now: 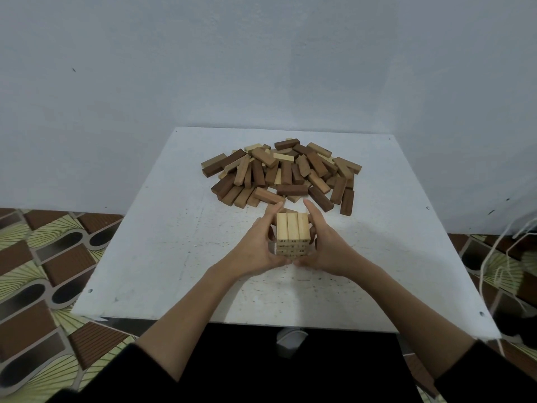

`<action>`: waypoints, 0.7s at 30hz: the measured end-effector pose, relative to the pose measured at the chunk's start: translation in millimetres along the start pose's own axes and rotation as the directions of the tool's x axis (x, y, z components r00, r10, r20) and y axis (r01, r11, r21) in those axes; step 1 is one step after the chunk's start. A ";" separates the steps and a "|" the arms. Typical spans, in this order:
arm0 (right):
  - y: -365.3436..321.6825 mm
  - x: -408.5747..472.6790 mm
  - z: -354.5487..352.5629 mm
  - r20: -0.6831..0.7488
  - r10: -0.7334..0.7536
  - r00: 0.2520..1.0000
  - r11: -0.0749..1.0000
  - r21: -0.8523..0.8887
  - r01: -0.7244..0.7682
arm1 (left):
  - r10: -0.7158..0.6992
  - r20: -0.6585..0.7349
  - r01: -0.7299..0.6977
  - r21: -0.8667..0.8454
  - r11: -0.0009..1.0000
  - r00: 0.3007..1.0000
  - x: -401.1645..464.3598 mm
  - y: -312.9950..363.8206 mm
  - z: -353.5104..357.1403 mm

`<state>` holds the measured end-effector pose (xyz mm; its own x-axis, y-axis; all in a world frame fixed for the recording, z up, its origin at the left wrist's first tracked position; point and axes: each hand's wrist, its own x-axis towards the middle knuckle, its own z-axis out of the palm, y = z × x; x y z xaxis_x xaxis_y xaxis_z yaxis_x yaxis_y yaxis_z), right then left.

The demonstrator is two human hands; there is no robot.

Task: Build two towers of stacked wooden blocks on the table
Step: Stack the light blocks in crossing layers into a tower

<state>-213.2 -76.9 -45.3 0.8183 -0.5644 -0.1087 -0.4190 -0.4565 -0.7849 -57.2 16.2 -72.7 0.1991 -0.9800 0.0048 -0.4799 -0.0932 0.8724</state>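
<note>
A short tower of pale wooden blocks stands near the middle of the white table. Its top layer has three blocks lying side by side, and small printed marks show on the layers below. My left hand presses against the tower's left side, and my right hand presses against its right side. The fingers of both point away from me and the thumbs meet at the near face. A loose pile of light and dark brown blocks lies just beyond the tower.
The table stands against a plain grey wall. A patterned floor shows on both sides. A pale cord hangs off the table's right edge. Bare tabletop lies left and right of the tower.
</note>
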 end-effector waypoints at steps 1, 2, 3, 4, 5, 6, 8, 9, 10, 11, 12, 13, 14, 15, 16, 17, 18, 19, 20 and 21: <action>-0.7 -0.4 -0.6 0.001 -0.006 1.000 1.000 0.007 0.006 | 0.007 -0.001 -0.007 0.005 1.000 1.000 0.1 0.6 -0.1; -0.9 -0.5 -0.8 0.001 -0.010 1.000 1.000 0.010 0.010 | 0.015 -0.001 -0.015 0.012 1.000 1.000 0.4 1.1 0.0; -1.2 -0.8 -0.9 0.002 -0.011 1.000 1.000 0.011 0.011 | 0.024 -0.003 -0.024 0.021 0.999 1.000 0.5 1.6 0.1; -1.0 -0.7 -0.8 0.003 -0.011 1.000 1.000 0.013 0.011 | 0.031 -0.005 -0.030 0.026 0.999 1.000 0.9 1.6 0.4; -0.8 -0.8 -0.5 0.006 -0.008 1.000 1.000 0.015 0.008 | 0.033 -0.005 -0.033 0.026 0.999 0.999 0.9 2.0 0.5; -0.4 -0.4 0.0 0.006 -0.007 1.000 1.000 0.015 0.007 | 0.031 -0.007 -0.031 0.022 0.999 0.999 1.1 1.7 0.5; 0.8 0.1 0.9 0.006 -0.009 1.000 1.000 0.011 0.009 | 0.027 -0.010 -0.026 0.018 0.999 1.000 1.0 1.6 0.5; 1.1 0.2 1.1 0.006 -0.010 1.000 1.000 0.010 0.010 | 0.023 -0.010 -0.023 0.016 1.000 1.000 0.7 2.3 0.4; 1.3 0.1 1.1 0.004 -0.010 1.000 1.000 0.013 0.010 | 0.019 -0.011 -0.018 0.011 1.000 1.000 0.8 2.5 0.3; 1.3 0.3 1.2 0.001 -0.008 1.000 1.000 0.019 0.008 | 0.017 -0.010 -0.017 0.002 1.000 1.000 0.5 3.4 0.2; 1.1 0.5 1.2 0.000 -0.004 1.000 1.000 0.024 0.004 | 0.016 -0.008 -0.016 -0.009 1.000 1.000 0.5 4.0 0.0; 0.6 0.6 1.1 -0.001 -0.001 1.000 1.000 0.027 0.002 | 0.015 -0.005 -0.015 -0.018 1.000 1.000 0.3 4.8 -0.2; 0.4 0.7 1.3 -0.002 0.001 1.000 1.000 0.026 -0.001 | 0.012 -0.002 -0.012 -0.026 1.000 1.000 0.2 5.5 -0.5; 0.6 0.9 1.4 -0.003 0.002 1.000 1.000 0.025 -0.001 | 0.007 0.005 -0.006 -0.031 1.000 1.000 0.2 6.7 -0.9; 1.2 1.1 1.4 -0.002 0.001 1.000 1.000 0.025 -0.001 | 0.001 0.011 -0.001 -0.035 0.999 1.000 0.2 7.2 -1.2; 2.8 1.2 1.5 0.000 0.000 1.000 1.000 0.020 0.000 | -0.002 0.018 0.002 -0.037 0.999 1.000 0.4 7.2 -1.4; 3.9 1.1 1.6 0.006 0.002 1.000 1.000 0.014 -0.002 | -0.003 0.028 0.004 -0.036 0.999 1.000 0.4 6.3 -1.4; 5.1 1.2 1.5 0.014 0.008 1.000 1.000 0.003 -0.008 | -0.005 0.036 0.006 -0.030 1.000 0.999 0.5 5.0 -1.4; 5.6 1.3 1.3 0.021 0.015 1.000 1.000 -0.011 -0.015 | -0.011 0.043 0.012 -0.021 1.000 0.999 0.7 3.2 -1.7; 6.2 1.3 1.3 0.028 0.023 0.999 0.999 -0.028 -0.022 | -0.020 0.048 0.020 -0.010 1.000 0.999 0.2 1.9 -1.7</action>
<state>-214.2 -79.6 -51.1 0.8191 -0.5553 -0.1437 -0.4479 -0.4625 -0.7652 -56.6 16.1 -70.2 0.1675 -0.9852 -0.0355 -0.4674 -0.1111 0.8771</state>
